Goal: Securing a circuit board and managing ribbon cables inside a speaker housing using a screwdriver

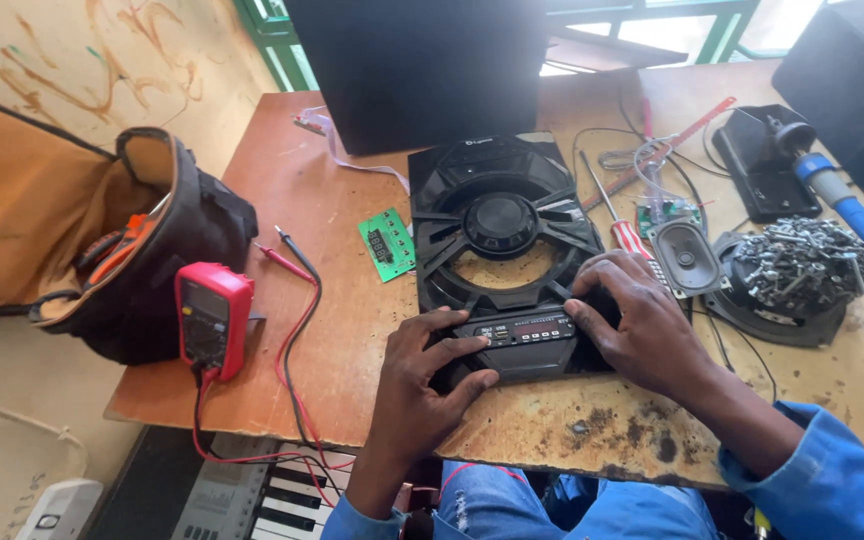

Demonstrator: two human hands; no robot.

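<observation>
A black plastic speaker front panel [497, 225] lies flat on the wooden table [332, 330], with a round grille frame and a small control strip [527, 330] with buttons along its near edge. My left hand [430, 375] grips the panel's near left corner, thumb pressed beside the control strip. My right hand [637, 325] rests on the panel's near right corner, fingers curled over the edge next to the strip. Both hands hold the panel against the table.
A red multimeter [210, 315] with red and black leads sits at the left by an open tool bag [142, 250]. A green circuit board [388, 243], a red-handled screwdriver [617, 215], a small oval speaker [687, 258], a magnet covered in screws [802, 265], and a soldering iron [837, 195] lie around. A black box [422, 65] stands behind.
</observation>
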